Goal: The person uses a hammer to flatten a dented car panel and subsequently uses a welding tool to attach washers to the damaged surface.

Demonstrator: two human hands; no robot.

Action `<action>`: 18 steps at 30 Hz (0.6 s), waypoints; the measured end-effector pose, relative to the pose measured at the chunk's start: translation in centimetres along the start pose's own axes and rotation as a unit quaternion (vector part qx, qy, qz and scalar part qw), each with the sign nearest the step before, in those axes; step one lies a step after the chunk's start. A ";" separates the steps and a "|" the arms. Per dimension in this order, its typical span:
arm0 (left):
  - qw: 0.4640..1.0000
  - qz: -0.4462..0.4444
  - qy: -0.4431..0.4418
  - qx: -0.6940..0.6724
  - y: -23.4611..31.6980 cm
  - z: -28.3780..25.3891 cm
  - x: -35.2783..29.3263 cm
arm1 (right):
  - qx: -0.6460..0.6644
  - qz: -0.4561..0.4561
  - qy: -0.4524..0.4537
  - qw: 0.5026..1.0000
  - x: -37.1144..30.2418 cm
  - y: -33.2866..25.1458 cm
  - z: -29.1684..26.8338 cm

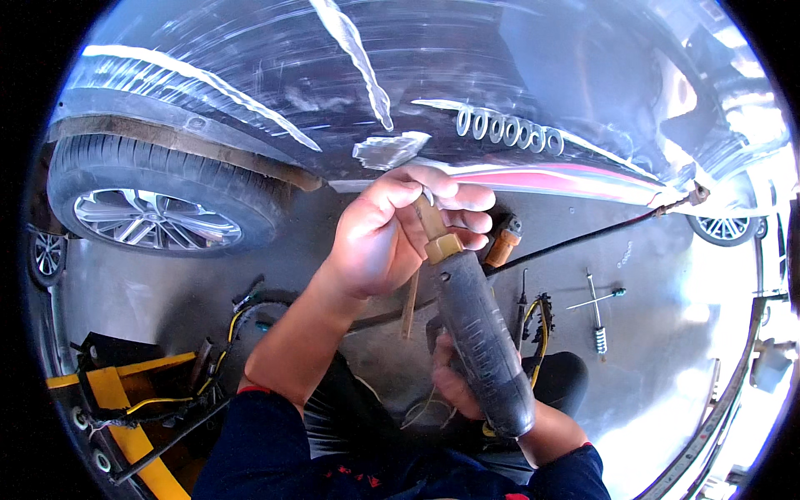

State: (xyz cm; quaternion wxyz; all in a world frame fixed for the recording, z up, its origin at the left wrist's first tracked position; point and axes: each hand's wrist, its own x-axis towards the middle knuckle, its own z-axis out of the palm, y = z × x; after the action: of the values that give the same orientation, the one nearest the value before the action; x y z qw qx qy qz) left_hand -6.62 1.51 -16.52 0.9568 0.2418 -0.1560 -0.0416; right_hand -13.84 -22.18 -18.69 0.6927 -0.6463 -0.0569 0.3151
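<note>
My left hand [367, 237] is closed at the front end of a black dent-pulling weld gun [483, 333] with a brass-coloured tip [442, 247]. Thumb and fingers pinch a small shiny metal piece [428, 196] at that tip; it looks like a washer, seen edge-on. My right hand [454, 387] grips the gun from below, partly hidden behind its body. Just ahead is the scraped dark car panel [292, 92]. A row of several metal washers [508, 132] stands on edge along it, right of a bare sanded patch [390, 150].
A car wheel [158, 208] is at left. An orange-brown cylindrical tool [503, 242] and a dark rod [575, 242] lie beyond the gun. On the floor at right rests a slide-hammer-like puller [597, 312]. A yellow frame [125, 417] with cables stands at lower left.
</note>
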 end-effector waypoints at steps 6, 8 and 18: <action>0.997 -0.010 -0.027 -0.065 0.7 -1.0 0.6 | -0.122 -0.073 -0.036 0.989 0.0 0.7 1.0; 1.000 0.007 -0.006 -0.029 1.2 -0.5 1.0 | -0.023 0.053 0.010 0.998 0.1 -0.8 1.5; 0.992 0.049 0.116 0.004 0.9 0.8 1.8 | -0.148 -0.118 0.057 0.980 0.6 -4.1 3.8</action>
State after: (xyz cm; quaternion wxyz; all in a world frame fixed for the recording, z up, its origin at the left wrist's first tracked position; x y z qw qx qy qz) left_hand -5.20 1.64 -14.93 0.9685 0.2405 -0.0556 0.0339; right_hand -13.75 -18.43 -14.48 0.6237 -0.7472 -0.1395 0.1820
